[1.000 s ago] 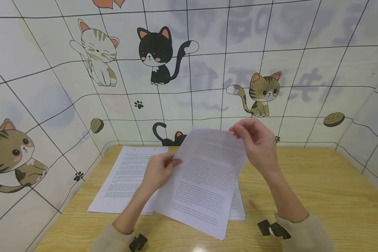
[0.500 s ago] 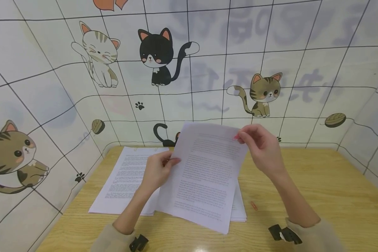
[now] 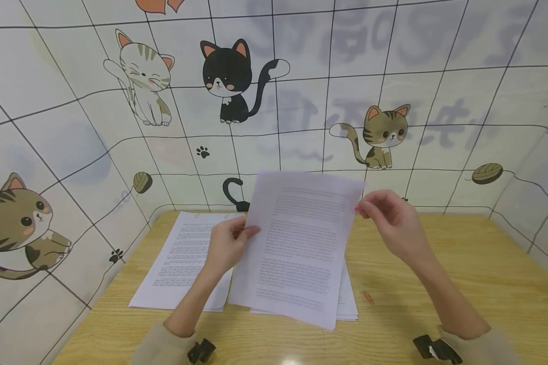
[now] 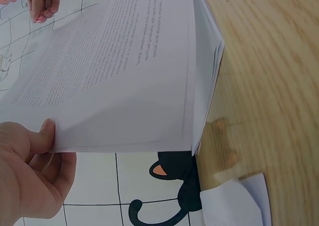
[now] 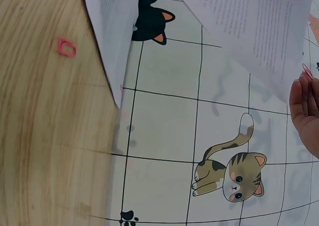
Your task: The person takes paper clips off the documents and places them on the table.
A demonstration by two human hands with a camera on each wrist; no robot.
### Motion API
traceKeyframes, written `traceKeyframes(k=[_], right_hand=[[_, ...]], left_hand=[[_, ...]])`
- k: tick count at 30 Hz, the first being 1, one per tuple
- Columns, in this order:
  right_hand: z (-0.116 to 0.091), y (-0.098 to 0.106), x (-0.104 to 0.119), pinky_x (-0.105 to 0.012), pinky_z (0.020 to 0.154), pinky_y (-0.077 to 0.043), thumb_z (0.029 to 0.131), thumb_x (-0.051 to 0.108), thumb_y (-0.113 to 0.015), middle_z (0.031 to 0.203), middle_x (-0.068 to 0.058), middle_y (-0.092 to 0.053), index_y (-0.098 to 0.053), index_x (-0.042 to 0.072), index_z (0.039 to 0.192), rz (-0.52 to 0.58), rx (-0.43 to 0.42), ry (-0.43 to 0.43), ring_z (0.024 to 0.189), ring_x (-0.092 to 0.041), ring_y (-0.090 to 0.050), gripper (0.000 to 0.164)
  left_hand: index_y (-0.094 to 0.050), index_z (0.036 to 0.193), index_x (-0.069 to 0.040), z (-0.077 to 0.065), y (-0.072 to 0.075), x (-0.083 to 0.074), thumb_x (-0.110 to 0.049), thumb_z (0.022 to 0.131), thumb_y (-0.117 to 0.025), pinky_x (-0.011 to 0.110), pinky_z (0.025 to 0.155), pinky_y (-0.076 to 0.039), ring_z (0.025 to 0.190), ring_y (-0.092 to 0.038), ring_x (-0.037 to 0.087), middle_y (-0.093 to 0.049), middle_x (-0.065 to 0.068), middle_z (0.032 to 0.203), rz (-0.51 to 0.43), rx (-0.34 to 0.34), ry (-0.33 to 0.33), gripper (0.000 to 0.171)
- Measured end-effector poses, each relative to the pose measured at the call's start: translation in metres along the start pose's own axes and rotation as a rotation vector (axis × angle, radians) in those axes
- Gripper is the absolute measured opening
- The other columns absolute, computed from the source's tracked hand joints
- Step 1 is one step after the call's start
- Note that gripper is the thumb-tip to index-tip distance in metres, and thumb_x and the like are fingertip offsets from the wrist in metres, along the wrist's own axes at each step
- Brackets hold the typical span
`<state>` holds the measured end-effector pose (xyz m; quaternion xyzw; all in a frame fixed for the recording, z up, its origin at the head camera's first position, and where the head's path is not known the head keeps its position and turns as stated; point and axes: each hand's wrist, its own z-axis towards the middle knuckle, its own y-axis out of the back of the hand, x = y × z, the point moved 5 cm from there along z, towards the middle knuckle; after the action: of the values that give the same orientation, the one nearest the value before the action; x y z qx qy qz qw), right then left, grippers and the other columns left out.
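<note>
My left hand (image 3: 227,246) pinches the left edge of a printed sheet of paper (image 3: 297,243), thumb on the near face. The sheet stands tilted up above the table, and its print shows in the head view. To the right of its edge, my right hand (image 3: 395,223) pinches a small pink paper clip (image 5: 307,71) between thumb and fingertips. The clip is apart from the paper in the right wrist view. Behind and below the raised sheet lies a paper stack (image 3: 347,299), mostly hidden by it.
Another stack of printed pages (image 3: 178,263) lies at the left, with two yellowish paper clips (image 3: 227,216) on its far edge. A loose red paper clip (image 3: 368,297) lies on the wooden table (image 3: 461,274). A wall covering (image 3: 301,101) with cartoon cats rises behind.
My right hand has moved right and down, away from the sheet's top edge, with the pink paper clip. The sheet has swung slightly more upright in my left hand.
</note>
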<state>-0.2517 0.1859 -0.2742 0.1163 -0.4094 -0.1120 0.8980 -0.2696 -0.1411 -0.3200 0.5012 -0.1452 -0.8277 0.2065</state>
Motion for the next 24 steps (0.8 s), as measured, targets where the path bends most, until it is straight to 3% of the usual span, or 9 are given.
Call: traceKeyframes(k=[10,24], right_hand=[[-0.017,0.006,-0.018,-0.017,0.073,-0.053,0.098,-0.001,-0.063,0.095,-0.011,-0.07,-0.066,-0.001,0.103,-0.147,0.167,-0.065,0.083,-0.008,-0.066,0.006],[-0.039,0.009,-0.041,-0.025,0.063,-0.052,0.096,0.006,-0.069,0.085,0.003,-0.069,-0.069,0.01,0.096,-0.22,0.318,-0.123,0.073,-0.012,-0.064,0.004]], left_hand=[[-0.078,0.1,-0.001,0.001,0.001,0.003,-0.003,0.086,-0.078,0.024,0.056,-0.051,0.066,-0.069,0.018,-0.075,0.011,0.081,-0.035,-0.005,0.023,0.014],[-0.077,0.099,-0.002,0.001,0.003,0.003,-0.004,0.088,-0.077,0.026,0.056,-0.053,0.066,-0.069,0.018,-0.075,0.01,0.082,-0.049,-0.006,0.034,0.011]])
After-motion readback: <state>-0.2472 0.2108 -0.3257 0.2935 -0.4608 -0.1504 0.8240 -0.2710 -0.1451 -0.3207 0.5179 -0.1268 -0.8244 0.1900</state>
